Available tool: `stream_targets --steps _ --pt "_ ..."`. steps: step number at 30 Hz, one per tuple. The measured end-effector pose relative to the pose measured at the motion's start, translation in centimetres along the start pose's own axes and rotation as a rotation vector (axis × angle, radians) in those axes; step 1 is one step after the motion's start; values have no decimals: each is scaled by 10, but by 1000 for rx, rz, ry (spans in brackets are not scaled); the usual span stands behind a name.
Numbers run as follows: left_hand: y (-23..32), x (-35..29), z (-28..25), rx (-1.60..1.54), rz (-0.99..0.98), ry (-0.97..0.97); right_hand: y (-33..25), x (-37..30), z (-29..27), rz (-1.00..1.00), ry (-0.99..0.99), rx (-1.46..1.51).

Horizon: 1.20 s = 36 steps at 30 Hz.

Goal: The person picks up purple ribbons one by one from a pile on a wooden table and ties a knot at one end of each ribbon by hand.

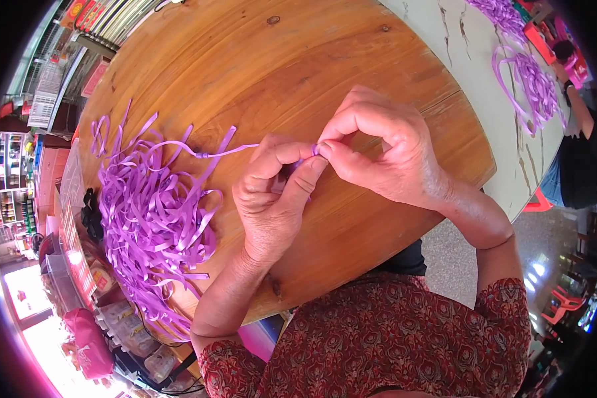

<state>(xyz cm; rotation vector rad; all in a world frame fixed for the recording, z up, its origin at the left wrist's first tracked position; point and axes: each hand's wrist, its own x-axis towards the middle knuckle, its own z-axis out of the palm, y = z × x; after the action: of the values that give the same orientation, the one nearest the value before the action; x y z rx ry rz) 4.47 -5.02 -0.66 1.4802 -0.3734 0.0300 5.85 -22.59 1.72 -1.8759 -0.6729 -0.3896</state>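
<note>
A purple ribbon (237,150) runs from the left over the wooden table into my left hand (273,189), whose thumb and index finger pinch it. My right hand (386,147) meets it there, thumb and index finger pressed together on a small purple bit of the same ribbon. Both sets of fingertips nearly touch, so the exact shape of the ribbon between them is hard to make out. To the left of my left hand lies a large tangled heap of purple ribbons (156,219), with loose ends sticking out of it.
The round wooden table (272,60) spreads under my hands. Beyond it at the right, a white marbled table (444,33) bears more purple ribbons (532,89), and another person's arm (580,113) reaches in there. Crowded shelves and a pink bag (89,345) stand at the left.
</note>
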Motion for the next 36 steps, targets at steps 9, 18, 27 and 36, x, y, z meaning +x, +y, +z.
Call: stream_targets --steps 9,18,27,36 --pt "3 0 -2 -144 -74 -69 -8 -4 0 397 -22 393" --pt "10 -3 1 -275 -223 42 -7 -4 -1 576 -48 568" --pt "13 -3 2 -209 -293 113 -3 -4 -3 582 -64 522" --pt "10 -3 0 -321 -308 133 4 4 -6 -189 3 -130"
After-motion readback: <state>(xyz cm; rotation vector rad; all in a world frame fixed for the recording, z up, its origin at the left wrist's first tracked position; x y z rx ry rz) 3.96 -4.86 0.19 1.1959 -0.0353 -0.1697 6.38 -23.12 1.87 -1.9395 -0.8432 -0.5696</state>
